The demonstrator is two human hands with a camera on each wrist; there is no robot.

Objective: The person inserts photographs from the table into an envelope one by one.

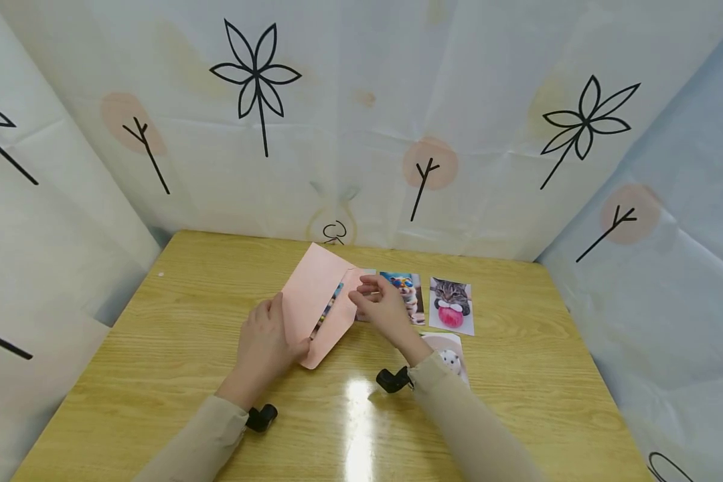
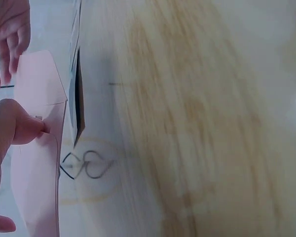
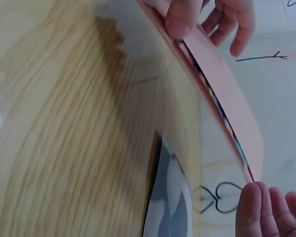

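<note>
My left hand (image 1: 266, 338) holds a pink envelope (image 1: 313, 284) above the table, its thumb pressed at the lower end of the opening. A colourful card (image 1: 327, 312) shows as a narrow strip inside the slit, beneath the raised flap (image 1: 335, 327). Beside the flap is my right hand (image 1: 381, 304), its fingers loosely bent and nothing gripped. In the right wrist view the right fingertips (image 3: 250, 202) are right at the envelope's far corner. The left wrist view shows the left thumb (image 2: 27, 126) on the envelope's face.
On the wooden table (image 1: 205, 288) lie a cat photo with a pink ball (image 1: 450, 308) and a photo of an animal in sunglasses (image 1: 412, 301), partly behind the right hand. A photo with a white animal (image 1: 450, 360) is partly under the right sleeve. Patterned cloth (image 1: 349, 134) surrounds the table.
</note>
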